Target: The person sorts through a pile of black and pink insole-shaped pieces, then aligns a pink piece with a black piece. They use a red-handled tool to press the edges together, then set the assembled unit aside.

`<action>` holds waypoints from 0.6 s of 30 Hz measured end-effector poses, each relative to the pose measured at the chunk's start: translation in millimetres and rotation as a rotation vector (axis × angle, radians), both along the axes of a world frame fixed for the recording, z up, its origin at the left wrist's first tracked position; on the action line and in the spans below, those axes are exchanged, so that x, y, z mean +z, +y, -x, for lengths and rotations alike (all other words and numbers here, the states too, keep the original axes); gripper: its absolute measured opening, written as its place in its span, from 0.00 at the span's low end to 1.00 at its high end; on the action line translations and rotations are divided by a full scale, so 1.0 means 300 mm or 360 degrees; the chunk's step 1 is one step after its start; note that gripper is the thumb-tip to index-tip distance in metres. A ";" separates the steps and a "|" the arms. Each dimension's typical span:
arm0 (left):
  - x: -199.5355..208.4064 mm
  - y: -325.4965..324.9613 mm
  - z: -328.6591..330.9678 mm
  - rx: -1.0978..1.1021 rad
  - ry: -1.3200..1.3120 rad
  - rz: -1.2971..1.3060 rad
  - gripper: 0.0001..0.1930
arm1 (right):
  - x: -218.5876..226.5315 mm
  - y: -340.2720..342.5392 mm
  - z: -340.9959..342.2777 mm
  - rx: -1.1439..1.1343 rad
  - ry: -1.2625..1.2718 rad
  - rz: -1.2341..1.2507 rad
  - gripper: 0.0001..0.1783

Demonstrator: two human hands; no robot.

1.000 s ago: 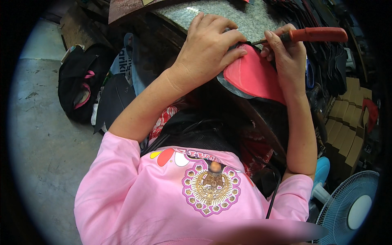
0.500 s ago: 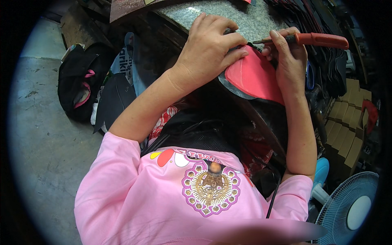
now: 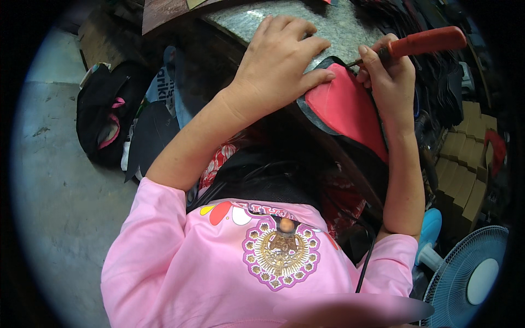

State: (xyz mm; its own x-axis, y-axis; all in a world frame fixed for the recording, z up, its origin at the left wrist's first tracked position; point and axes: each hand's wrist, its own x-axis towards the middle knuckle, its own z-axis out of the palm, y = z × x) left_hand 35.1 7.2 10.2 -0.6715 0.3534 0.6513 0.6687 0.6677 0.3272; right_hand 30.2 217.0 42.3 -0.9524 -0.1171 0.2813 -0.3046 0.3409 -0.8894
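On the edge of the speckled stone worktop (image 3: pixel 232 19) lies a pink sole-shaped piece (image 3: pixel 350 109) with a black border. The thumb of my left hand (image 3: pixel 276 60) rests on its upper left part; the other fingers are spread, apart from it, over the stone. My right hand (image 3: pixel 391 82) is closed round a red-handled tool (image 3: pixel 429 42) with a thin metal shaft, held sideways with the handle to the right. The shaft's tip is at the black border near the top of the pink piece. Whether it is an awl or a screwdriver, I cannot tell.
Black sheet pieces (image 3: pixel 437 82) are heaped right of the worktop. Below them stand stacked brown cartons (image 3: pixel 459 161) and a blue fan (image 3: pixel 465 279). A black bag (image 3: pixel 109 109) and dark cut pieces (image 3: pixel 150 131) lie on the left. A black cord (image 3: pixel 367 257) hangs by my right arm.
My left fingers have lifted from the border and opened, the thumb staying on the pink piece. The tool's handle has tilted upward. The pink piece has shifted slightly right and down.
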 end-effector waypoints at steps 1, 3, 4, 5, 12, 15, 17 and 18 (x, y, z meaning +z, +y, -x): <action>0.000 0.001 0.003 -0.0049 -0.0028 -0.0015 0.16 | -0.001 0.003 0.002 0.0024 -0.0041 0.0087 0.08; 0.001 0.001 0.008 -0.0112 -0.0041 -0.0023 0.15 | -0.009 0.006 0.002 0.0035 -0.0073 0.0185 0.08; 0.001 0.000 0.008 -0.0125 -0.0028 -0.0019 0.14 | -0.014 0.006 0.002 0.0023 -0.0070 0.0194 0.08; 0.001 -0.001 0.007 -0.0132 -0.0031 -0.0003 0.13 | -0.019 0.006 0.001 0.0028 -0.0061 0.0215 0.07; 0.005 -0.006 -0.006 -0.0143 -0.0007 0.0040 0.13 | -0.018 0.019 -0.002 -0.0038 -0.0179 0.0500 0.08; 0.006 -0.004 -0.007 -0.0142 0.0004 0.0036 0.12 | -0.020 0.018 -0.002 -0.0031 -0.0191 0.0595 0.09; 0.006 -0.003 -0.008 -0.0138 0.0013 0.0040 0.13 | -0.024 0.014 -0.004 -0.0063 -0.0162 0.0502 0.09; 0.006 -0.002 -0.008 -0.0142 0.0010 0.0031 0.13 | -0.027 0.013 -0.004 -0.0056 -0.0157 0.0525 0.09</action>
State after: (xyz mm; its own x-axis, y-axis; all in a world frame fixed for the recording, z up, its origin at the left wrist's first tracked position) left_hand 37.5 6.5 11.9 -0.6328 0.4244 0.6476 0.7278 0.6115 0.3104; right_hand 31.6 220.9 34.4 -0.9787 -0.0019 0.2051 -0.2050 0.0387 -0.9780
